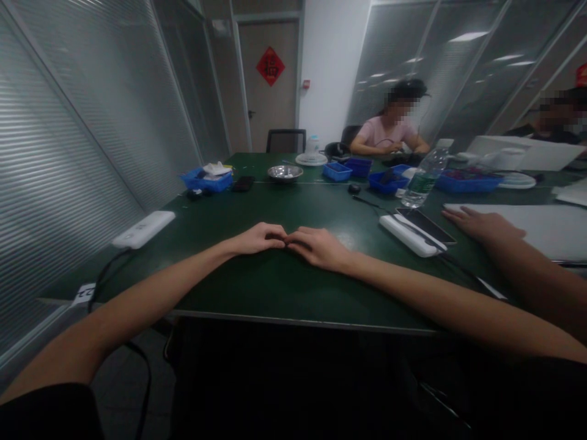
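Observation:
My left hand point(259, 238) and my right hand point(318, 246) meet over the middle of the green table point(220, 287), their fingertips touching. The fingers of both are curled into a pinch, thumbs drawn in below. Anything between the fingertips is too small or too hidden to make out. Beyond them stands a shiny metal bowl point(285, 174). A white power strip point(413, 235) lies to the right of my right hand, and a second white power strip point(144, 229) lies near the table's left edge.
A neighbour's hand point(486, 225) rests on white paper point(550, 229) at right. A water bottle point(426, 174) stands behind a dark phone point(425, 225). Blue trays point(337, 172) and a blue basket point(208, 181) are farther back. A person point(389, 131) sits at the far side.

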`<state>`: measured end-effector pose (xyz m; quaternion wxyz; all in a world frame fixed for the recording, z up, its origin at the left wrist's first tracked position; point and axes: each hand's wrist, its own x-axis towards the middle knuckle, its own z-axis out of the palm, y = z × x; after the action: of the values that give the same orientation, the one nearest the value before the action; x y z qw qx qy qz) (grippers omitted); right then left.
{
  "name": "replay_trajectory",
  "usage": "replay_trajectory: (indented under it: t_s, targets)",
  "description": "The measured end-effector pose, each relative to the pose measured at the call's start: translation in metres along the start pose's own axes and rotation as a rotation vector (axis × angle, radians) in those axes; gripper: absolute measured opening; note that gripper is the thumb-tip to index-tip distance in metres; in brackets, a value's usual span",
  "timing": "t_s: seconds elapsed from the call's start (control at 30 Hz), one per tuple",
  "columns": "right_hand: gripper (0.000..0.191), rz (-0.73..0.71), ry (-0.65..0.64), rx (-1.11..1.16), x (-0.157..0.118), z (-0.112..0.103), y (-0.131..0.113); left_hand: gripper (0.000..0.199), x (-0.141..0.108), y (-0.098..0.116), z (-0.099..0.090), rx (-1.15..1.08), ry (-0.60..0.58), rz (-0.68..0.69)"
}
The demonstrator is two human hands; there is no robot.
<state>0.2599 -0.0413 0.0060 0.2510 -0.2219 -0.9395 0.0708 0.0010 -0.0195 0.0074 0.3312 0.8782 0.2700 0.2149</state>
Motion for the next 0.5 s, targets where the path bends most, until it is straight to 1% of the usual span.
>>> replay_trajectory:
  t_s: [0.03,0.1,0.23,0.3,0.4,0.43,0.47,0.5]
  targets:
    - [0.029,-0.003,0.002,0.009,0.001,0.000,0.000,0.023,0.000,0.000,0.000,-0.009,-0.006,-0.008]
    - [0.028,0.014,0.033,0.014,0.002,0.001,0.000,0.029,0.001,-0.002,0.000,-0.008,0.021,-0.029]
    - [0.027,0.067,0.115,-0.012,0.003,0.003,0.004,0.052,-0.001,-0.005,-0.002,0.027,0.094,-0.070]
    - [0.029,0.091,0.116,-0.024,0.003,0.003,0.005,0.059,-0.002,-0.004,-0.005,0.021,0.089,-0.078]
    - [0.033,0.135,0.116,-0.022,0.003,0.002,0.003,0.070,-0.004,-0.003,-0.013,0.004,0.052,-0.104]
    - [0.033,0.155,0.124,-0.018,0.003,0.001,0.002,0.071,-0.005,-0.002,-0.016,0.011,0.042,-0.120]
    - [0.031,0.177,0.135,-0.014,0.003,0.001,0.002,0.069,-0.006,-0.001,-0.019,0.026,0.034,-0.138]
    - [0.030,0.199,0.150,-0.009,0.003,0.001,0.001,0.061,-0.006,0.000,-0.021,0.047,0.025,-0.157]
